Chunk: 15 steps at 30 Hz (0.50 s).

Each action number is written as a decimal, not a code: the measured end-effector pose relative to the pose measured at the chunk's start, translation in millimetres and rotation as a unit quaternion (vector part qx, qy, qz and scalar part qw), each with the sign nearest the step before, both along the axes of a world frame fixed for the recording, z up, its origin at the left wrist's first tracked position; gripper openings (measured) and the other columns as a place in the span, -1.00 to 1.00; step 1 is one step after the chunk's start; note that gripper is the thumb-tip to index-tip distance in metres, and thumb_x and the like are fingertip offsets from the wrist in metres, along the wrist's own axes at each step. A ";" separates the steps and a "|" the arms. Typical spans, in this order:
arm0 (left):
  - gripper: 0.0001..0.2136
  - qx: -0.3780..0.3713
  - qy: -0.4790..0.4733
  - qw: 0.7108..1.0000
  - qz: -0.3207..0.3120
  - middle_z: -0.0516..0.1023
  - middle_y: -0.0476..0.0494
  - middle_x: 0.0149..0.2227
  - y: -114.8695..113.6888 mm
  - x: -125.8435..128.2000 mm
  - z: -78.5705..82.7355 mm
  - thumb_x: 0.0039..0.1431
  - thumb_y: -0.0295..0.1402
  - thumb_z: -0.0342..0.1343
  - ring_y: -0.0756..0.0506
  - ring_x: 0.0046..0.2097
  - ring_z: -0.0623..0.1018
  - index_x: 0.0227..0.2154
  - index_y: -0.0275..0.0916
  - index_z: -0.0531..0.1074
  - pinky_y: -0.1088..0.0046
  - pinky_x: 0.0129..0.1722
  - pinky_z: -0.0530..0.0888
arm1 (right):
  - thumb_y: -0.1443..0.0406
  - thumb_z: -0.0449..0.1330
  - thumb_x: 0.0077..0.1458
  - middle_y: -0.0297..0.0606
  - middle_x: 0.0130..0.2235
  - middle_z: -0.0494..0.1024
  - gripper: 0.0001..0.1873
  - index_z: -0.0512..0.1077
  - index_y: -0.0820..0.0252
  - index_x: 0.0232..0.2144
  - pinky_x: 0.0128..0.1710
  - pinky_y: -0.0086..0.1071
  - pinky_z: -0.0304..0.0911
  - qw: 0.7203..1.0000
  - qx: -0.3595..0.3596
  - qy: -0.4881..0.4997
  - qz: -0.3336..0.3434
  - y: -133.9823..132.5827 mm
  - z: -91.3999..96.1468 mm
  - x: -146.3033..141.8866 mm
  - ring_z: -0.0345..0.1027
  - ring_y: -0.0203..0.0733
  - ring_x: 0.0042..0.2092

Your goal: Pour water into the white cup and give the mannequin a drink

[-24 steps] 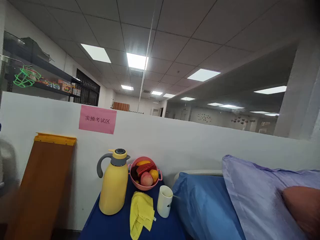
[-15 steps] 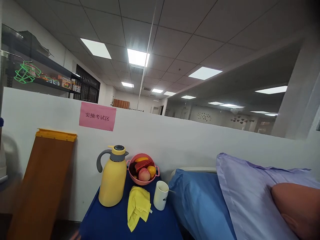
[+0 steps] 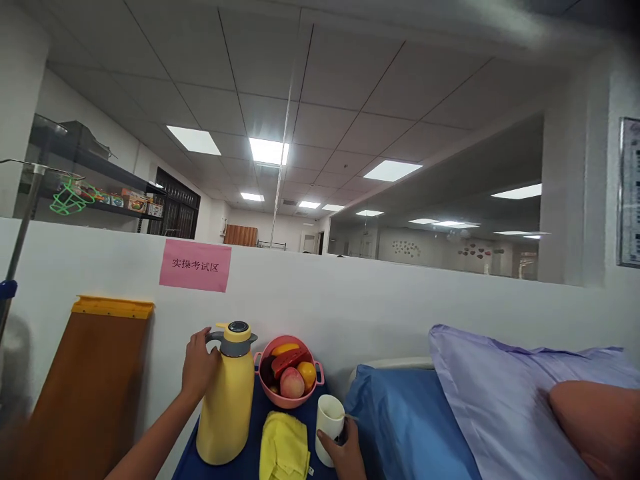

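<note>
My left hand (image 3: pixel 199 363) is closed round the grey handle of a yellow thermos jug (image 3: pixel 226 407), which stands upright on a blue-topped table (image 3: pixel 187 463). My right hand (image 3: pixel 346 455) grips the lower side of a white mug (image 3: pixel 329 417), thumb in front. A thin stick or handle pokes out over the mug's rim; I cannot make out its kind. Between jug and mug lies a folded yellow cloth (image 3: pixel 284 445). Behind the cloth, a pink two-handled basket (image 3: pixel 286 401) holds several fruits, among them a peach (image 3: pixel 292 383).
To the right is a bed with blue bedding (image 3: pixel 407 413), a lilac pillow (image 3: pixel 490 393) and a rounded brown head-like form (image 3: pixel 595 417). A white partition (image 3: pixel 375 300) with a pink sign (image 3: pixel 195 265) stands behind. A brown board (image 3: pixel 95 380) leans at left.
Both hands have come into view: the left has taken hold of the jug's handle, the right the mug. The camera has tilted up a little, so the scene sits lower.
</note>
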<state>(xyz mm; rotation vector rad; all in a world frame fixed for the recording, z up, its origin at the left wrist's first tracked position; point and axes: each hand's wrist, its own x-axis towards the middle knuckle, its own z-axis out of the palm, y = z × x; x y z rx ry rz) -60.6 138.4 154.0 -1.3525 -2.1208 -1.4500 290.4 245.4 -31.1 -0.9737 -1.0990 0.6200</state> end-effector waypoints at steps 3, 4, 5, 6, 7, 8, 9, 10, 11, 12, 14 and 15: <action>-0.66 -0.062 0.054 0.997 -0.003 0.44 -0.26 0.04 4.1 -5.6 15.3 0.16 -0.45 -0.14 -0.20 0.08 0.43 0.01 -0.24 0.25 0.31 -0.06 0.42 | 0.01 0.38 -0.49 -0.27 -0.32 0.56 -0.39 0.36 0.02 -0.30 -0.12 -0.01 0.39 1.000 -0.013 0.006 0.004 -5.3 10.5 -7.9 0.48 0.25 -0.17; -0.71 -0.077 0.066 0.995 -0.006 0.47 -0.25 -0.01 4.0 -5.9 20.5 0.18 -0.46 -0.15 -0.21 0.02 0.47 -0.05 -0.22 0.27 0.32 -0.15 0.43 | 0.00 0.38 -0.49 -0.25 -0.33 0.56 -0.41 0.37 0.04 -0.32 -0.13 -0.01 0.38 1.000 -0.017 0.007 0.004 -8.1 16.0 -9.7 0.48 0.26 -0.19; -0.74 -0.090 0.077 0.993 -0.010 0.51 -0.23 -0.08 3.2 -5.5 25.7 0.18 -0.46 -0.16 -0.21 -0.06 0.51 -0.09 -0.20 0.27 0.33 -0.23 0.41 | 0.00 0.38 -0.48 -0.24 -0.34 0.56 -0.42 0.39 0.06 -0.33 -0.14 -0.01 0.37 1.000 -0.022 0.007 0.004 -11.3 22.5 -11.0 0.47 0.26 -0.20; -0.76 -0.104 0.089 0.990 -0.013 0.54 -0.20 -0.16 1.8 -4.3 30.9 0.19 -0.46 -0.16 -0.21 -0.14 0.54 -0.11 -0.18 0.27 0.34 -0.29 0.39 | -0.01 0.38 -0.47 -0.22 -0.34 0.56 -0.43 0.40 0.08 -0.34 -0.14 -0.01 0.36 1.000 -0.027 0.007 0.003 -14.7 29.9 -11.5 0.47 0.26 -0.21; -0.77 -0.118 0.104 0.987 -0.016 0.55 -0.16 -0.22 -0.2 -2.3 36.0 0.19 -0.46 -0.14 -0.21 -0.21 0.55 -0.11 -0.17 0.27 0.35 -0.33 0.36 | -0.01 0.38 -0.45 -0.22 -0.35 0.56 -0.43 0.41 0.10 -0.34 -0.15 -0.02 0.35 0.999 -0.032 0.007 0.001 -18.7 38.1 -11.5 0.47 0.26 -0.21; -0.76 -0.129 0.119 0.984 -0.019 0.56 -0.14 -0.26 -2.7 0.5 41.2 0.18 -0.47 -0.12 -0.20 -0.25 0.55 -0.10 -0.15 0.26 0.36 -0.34 0.34 | -0.02 0.38 -0.43 -0.21 -0.34 0.56 -0.43 0.42 0.12 -0.33 -0.14 -0.03 0.35 0.999 -0.035 0.007 0.000 -23.2 46.9 -10.8 0.46 0.25 -0.21; -0.73 -0.139 0.135 0.981 -0.022 0.57 -0.12 -0.28 -5.5 4.1 46.5 0.17 -0.47 -0.11 -0.20 -0.26 0.56 -0.08 -0.13 0.25 0.36 -0.34 0.33 | -0.02 0.38 -0.39 -0.20 -0.33 0.57 -0.42 0.42 0.14 -0.30 -0.14 -0.04 0.34 0.999 -0.036 0.007 0.000 -28.6 55.9 -9.7 0.46 0.23 -0.20; -0.71 -0.146 0.150 0.978 -0.023 0.57 -0.12 -0.28 -8.7 8.5 52.2 0.16 -0.48 -0.10 -0.21 -0.25 0.56 -0.06 -0.12 0.25 0.36 -0.33 0.32 | -0.02 0.38 -0.37 -0.19 -0.30 0.57 -0.39 0.43 0.16 -0.26 -0.12 -0.06 0.34 0.999 -0.033 0.007 0.004 -35.0 64.7 -8.2 0.46 0.22 -0.18; -0.69 -0.153 0.164 0.974 -0.024 0.58 -0.13 -0.27 -12.3 13.5 58.1 0.15 -0.48 -0.09 -0.21 -0.23 0.56 -0.04 -0.12 0.25 0.36 -0.32 0.32 | -0.02 0.38 -0.35 -0.17 -0.26 0.58 -0.37 0.42 0.17 -0.22 -0.11 -0.09 0.34 1.000 -0.028 0.006 0.011 -42.7 72.9 -6.8 0.46 0.19 -0.16; -0.67 -0.159 0.177 0.971 -0.024 0.58 -0.15 -0.26 -16.3 19.2 64.6 0.15 -0.48 -0.09 -0.21 -0.22 0.56 -0.02 -0.12 0.25 0.36 -0.31 0.31 | -0.02 0.39 -0.34 -0.17 -0.23 0.58 -0.34 0.42 0.19 -0.18 -0.11 -0.11 0.35 1.000 -0.022 0.004 0.020 -51.9 80.2 -5.5 0.46 0.17 -0.15; -0.64 -0.170 0.200 0.965 -0.025 0.59 -0.17 -0.25 -26.2 31.1 79.1 0.14 -0.50 -0.10 -0.21 -0.21 0.56 0.00 -0.12 0.26 0.36 -0.30 0.32 | -0.01 0.40 -0.31 -0.16 -0.21 0.59 -0.31 0.41 0.21 -0.13 -0.14 -0.18 0.37 0.999 -0.016 0.000 0.041 -75.4 90.5 -4.4 0.47 0.12 -0.15; -0.62 -0.174 0.212 0.961 -0.027 0.59 -0.18 -0.24 -32.1 37.1 87.1 0.14 -0.51 -0.10 -0.21 -0.21 0.56 0.01 -0.11 0.27 0.36 -0.29 0.32 | -0.02 0.39 -0.27 -0.17 -0.21 0.59 -0.31 0.40 0.22 -0.11 -0.17 -0.20 0.38 0.999 -0.018 -0.001 0.050 -89.6 93.4 -4.9 0.48 0.10 -0.16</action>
